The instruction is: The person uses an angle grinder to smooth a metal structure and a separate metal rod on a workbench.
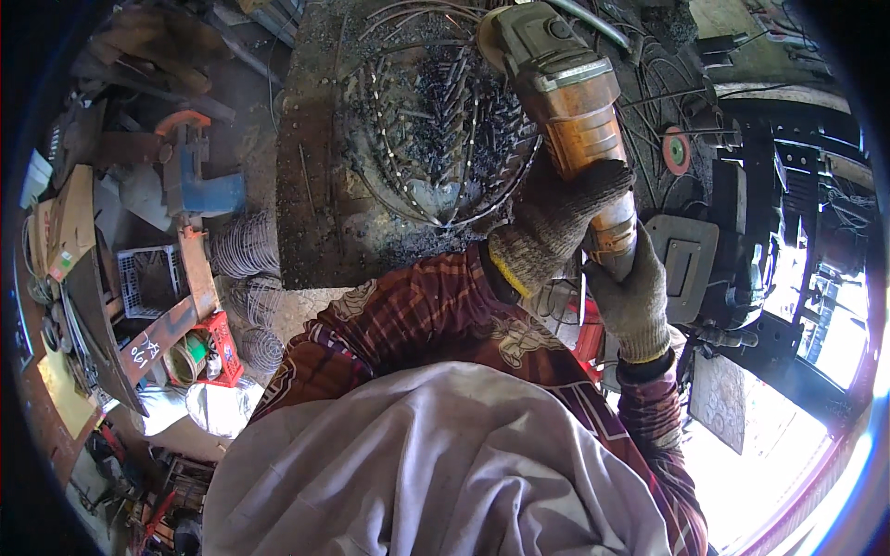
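An orange and grey angle grinder [577, 111] slants across the far side of the bench. My left hand [547, 227], in a grey knitted glove, is closed around the middle of its body. Nearer to me, my right hand [633, 301], gloved too, wraps the rear end of the grinder. The disc [491, 42] shows only in part at the grinder's head. Left of the tool lies a curved metal frame [394, 190] with bright spots along its bars. Rows of short slanted metal pieces [454, 111] fill its inside.
The frame rests on a dark, gritty metal bench [311, 222]. A loose grinding disc [676, 151] and bent rods lie at right. On the left are a blue clamp-like tool [209, 193], wire coils [243, 246], a white crate [148, 281] and a red crate [222, 347].
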A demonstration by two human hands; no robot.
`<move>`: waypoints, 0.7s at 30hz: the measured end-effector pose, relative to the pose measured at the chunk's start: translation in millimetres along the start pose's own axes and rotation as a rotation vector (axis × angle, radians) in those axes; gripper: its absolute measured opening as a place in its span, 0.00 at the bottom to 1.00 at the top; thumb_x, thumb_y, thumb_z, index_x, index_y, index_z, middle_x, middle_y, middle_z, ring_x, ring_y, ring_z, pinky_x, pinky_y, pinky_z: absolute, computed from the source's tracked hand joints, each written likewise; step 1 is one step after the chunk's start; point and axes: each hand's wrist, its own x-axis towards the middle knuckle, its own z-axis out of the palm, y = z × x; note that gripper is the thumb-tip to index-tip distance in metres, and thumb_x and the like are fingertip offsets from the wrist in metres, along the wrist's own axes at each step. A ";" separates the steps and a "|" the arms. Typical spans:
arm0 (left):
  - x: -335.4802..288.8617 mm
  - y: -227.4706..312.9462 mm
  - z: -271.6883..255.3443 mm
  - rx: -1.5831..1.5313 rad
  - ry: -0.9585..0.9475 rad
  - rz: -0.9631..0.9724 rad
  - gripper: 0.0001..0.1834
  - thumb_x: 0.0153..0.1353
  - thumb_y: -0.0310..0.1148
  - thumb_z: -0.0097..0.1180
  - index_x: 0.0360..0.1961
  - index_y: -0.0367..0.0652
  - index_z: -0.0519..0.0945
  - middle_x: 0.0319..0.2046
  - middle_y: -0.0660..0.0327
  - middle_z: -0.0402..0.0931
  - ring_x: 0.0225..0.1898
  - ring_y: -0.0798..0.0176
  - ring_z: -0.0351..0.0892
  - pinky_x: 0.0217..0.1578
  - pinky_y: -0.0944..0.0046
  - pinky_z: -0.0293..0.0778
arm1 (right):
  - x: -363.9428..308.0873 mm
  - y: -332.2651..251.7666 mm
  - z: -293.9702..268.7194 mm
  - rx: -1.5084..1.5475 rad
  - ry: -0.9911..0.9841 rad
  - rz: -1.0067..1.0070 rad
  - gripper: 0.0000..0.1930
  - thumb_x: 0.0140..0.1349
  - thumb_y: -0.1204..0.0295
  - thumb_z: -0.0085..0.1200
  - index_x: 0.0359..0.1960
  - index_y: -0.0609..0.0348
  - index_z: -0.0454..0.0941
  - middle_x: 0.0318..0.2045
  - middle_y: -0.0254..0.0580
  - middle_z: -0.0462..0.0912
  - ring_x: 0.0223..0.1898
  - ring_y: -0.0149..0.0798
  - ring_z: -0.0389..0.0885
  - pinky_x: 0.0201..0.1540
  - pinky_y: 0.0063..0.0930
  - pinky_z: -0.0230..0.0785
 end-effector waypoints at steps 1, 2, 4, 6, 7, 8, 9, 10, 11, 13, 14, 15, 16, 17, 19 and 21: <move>0.1 0.2 -0.6 0.000 0.000 0.002 0.20 0.62 0.32 0.70 0.51 0.41 0.76 0.40 0.60 0.81 0.39 0.64 0.84 0.42 0.62 0.82 | 0.6 0.2 0.5 -0.016 0.013 -0.014 0.34 0.59 0.72 0.65 0.68 0.62 0.69 0.50 0.58 0.87 0.55 0.49 0.87 0.56 0.38 0.78; 0.9 -0.4 -2.3 -0.008 -0.010 -0.005 0.20 0.62 0.32 0.70 0.52 0.41 0.76 0.40 0.60 0.81 0.40 0.64 0.84 0.42 0.62 0.82 | 1.8 1.5 1.3 -0.016 0.012 -0.015 0.34 0.59 0.72 0.65 0.68 0.62 0.69 0.50 0.58 0.87 0.55 0.49 0.87 0.56 0.38 0.78; 0.1 -2.0 -5.2 -0.016 -0.020 -0.011 0.21 0.62 0.32 0.70 0.52 0.41 0.75 0.40 0.60 0.81 0.40 0.64 0.84 0.43 0.62 0.82 | 3.5 3.7 2.4 -0.007 0.020 -0.058 0.33 0.59 0.72 0.65 0.68 0.62 0.70 0.49 0.58 0.87 0.54 0.50 0.87 0.55 0.39 0.78; -3.2 -4.5 -8.9 0.071 -0.019 0.000 0.25 0.65 0.36 0.67 0.58 0.40 0.72 0.45 0.56 0.80 0.45 0.59 0.84 0.48 0.58 0.83 | 3.3 4.0 3.9 0.009 0.010 -0.042 0.33 0.60 0.72 0.65 0.67 0.62 0.70 0.49 0.58 0.87 0.54 0.51 0.87 0.55 0.39 0.78; -2.7 -6.4 -11.8 0.071 -0.019 -0.001 0.25 0.65 0.36 0.67 0.58 0.40 0.72 0.45 0.56 0.80 0.45 0.59 0.84 0.48 0.58 0.83 | 3.0 3.9 4.7 0.025 0.000 -0.027 0.32 0.60 0.71 0.65 0.67 0.62 0.70 0.49 0.57 0.87 0.54 0.51 0.87 0.55 0.39 0.78; -1.0 -5.8 -13.4 0.110 -0.016 -0.005 0.25 0.65 0.37 0.67 0.58 0.40 0.72 0.45 0.56 0.80 0.46 0.59 0.84 0.48 0.58 0.83 | 2.8 3.8 5.3 0.026 -0.001 -0.028 0.32 0.60 0.71 0.65 0.67 0.62 0.70 0.49 0.57 0.87 0.54 0.51 0.87 0.55 0.39 0.78; -0.3 -5.3 -14.5 0.149 -0.014 -0.009 0.26 0.65 0.37 0.67 0.59 0.40 0.71 0.46 0.55 0.80 0.46 0.59 0.84 0.48 0.58 0.83 | 2.2 3.7 5.7 0.016 0.002 -0.030 0.32 0.60 0.71 0.66 0.67 0.61 0.70 0.49 0.57 0.87 0.54 0.51 0.87 0.54 0.39 0.78; -0.8 -4.9 -14.6 0.150 -0.013 -0.008 0.26 0.65 0.37 0.67 0.59 0.40 0.71 0.46 0.55 0.80 0.46 0.59 0.84 0.48 0.58 0.83 | 1.8 3.7 6.0 0.007 0.005 -0.031 0.32 0.60 0.71 0.66 0.67 0.61 0.70 0.49 0.57 0.87 0.54 0.51 0.87 0.54 0.39 0.78; -1.9 1.2 -10.4 0.163 -0.029 0.007 0.26 0.64 0.37 0.67 0.59 0.39 0.71 0.46 0.54 0.80 0.46 0.58 0.85 0.48 0.58 0.83 | 1.6 3.6 6.4 0.007 0.005 -0.031 0.32 0.60 0.71 0.66 0.67 0.61 0.70 0.49 0.57 0.87 0.54 0.51 0.87 0.54 0.39 0.78; 0.1 0.5 -11.1 0.176 -0.045 0.020 0.27 0.64 0.37 0.67 0.59 0.39 0.71 0.46 0.54 0.80 0.46 0.57 0.85 0.48 0.57 0.83 | 1.4 2.8 6.6 0.004 0.035 -0.065 0.33 0.60 0.70 0.66 0.67 0.61 0.69 0.49 0.58 0.87 0.54 0.52 0.87 0.54 0.39 0.78; 5.8 -3.0 -13.4 0.145 -0.058 -0.002 0.27 0.64 0.36 0.67 0.59 0.38 0.71 0.45 0.53 0.81 0.46 0.56 0.85 0.49 0.57 0.84 | 2.0 0.1 6.4 0.004 0.035 -0.067 0.33 0.60 0.70 0.66 0.67 0.61 0.69 0.49 0.58 0.87 0.54 0.52 0.87 0.54 0.39 0.78; 8.7 -5.8 -15.4 0.113 -0.071 -0.023 0.28 0.63 0.36 0.67 0.59 0.37 0.71 0.45 0.53 0.81 0.45 0.55 0.85 0.49 0.56 0.84 | 2.6 -3.6 6.6 -0.031 0.043 -0.051 0.33 0.60 0.70 0.66 0.68 0.61 0.69 0.49 0.58 0.87 0.54 0.52 0.87 0.54 0.40 0.79; 8.3 -8.0 -18.4 0.113 -0.072 -0.021 0.28 0.63 0.36 0.67 0.59 0.37 0.71 0.45 0.53 0.81 0.45 0.55 0.85 0.49 0.56 0.84 | 2.9 -5.7 6.6 -0.065 0.051 -0.034 0.34 0.60 0.70 0.66 0.68 0.61 0.69 0.49 0.58 0.87 0.54 0.53 0.87 0.54 0.40 0.79; 7.3 -6.6 -19.1 0.098 -0.081 -0.009 0.28 0.63 0.36 0.67 0.59 0.37 0.71 0.45 0.52 0.81 0.46 0.54 0.86 0.49 0.55 0.84 | 2.3 -3.8 6.7 -0.066 0.053 -0.032 0.34 0.60 0.70 0.66 0.68 0.61 0.69 0.49 0.58 0.87 0.54 0.53 0.87 0.54 0.40 0.79; 6.7 -7.1 -18.6 0.082 -0.092 0.001 0.28 0.63 0.36 0.67 0.59 0.37 0.71 0.45 0.51 0.82 0.46 0.53 0.86 0.50 0.55 0.84 | 1.1 1.3 7.2 -0.059 0.038 -0.037 0.34 0.60 0.70 0.67 0.68 0.61 0.69 0.49 0.59 0.87 0.54 0.54 0.87 0.54 0.41 0.79; 6.2 -8.7 -17.5 0.055 -0.094 -0.036 0.28 0.63 0.37 0.67 0.59 0.37 0.71 0.46 0.49 0.82 0.46 0.53 0.86 0.50 0.55 0.84 | 0.8 2.0 7.1 -0.066 0.041 -0.049 0.35 0.59 0.69 0.67 0.68 0.61 0.68 0.49 0.59 0.87 0.54 0.55 0.87 0.54 0.41 0.79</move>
